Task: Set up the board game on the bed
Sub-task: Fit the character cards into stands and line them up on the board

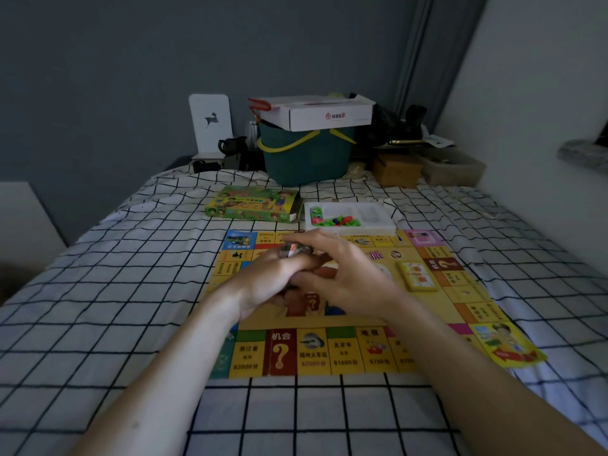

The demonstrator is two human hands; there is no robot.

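Over the game board's (329, 353) centre: left hand (276, 281) gripping a small card stack (291, 250), right hand (342, 274) curled alongside, probably squaring it for placement.

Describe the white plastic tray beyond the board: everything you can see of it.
The white tray is a shallow moulded plastic insert with several compartments, lying flat on the checked bedsheet just past the game board's far edge. Its left part holds a green item and small bright pieces; the right compartments look empty. No hand touches it.
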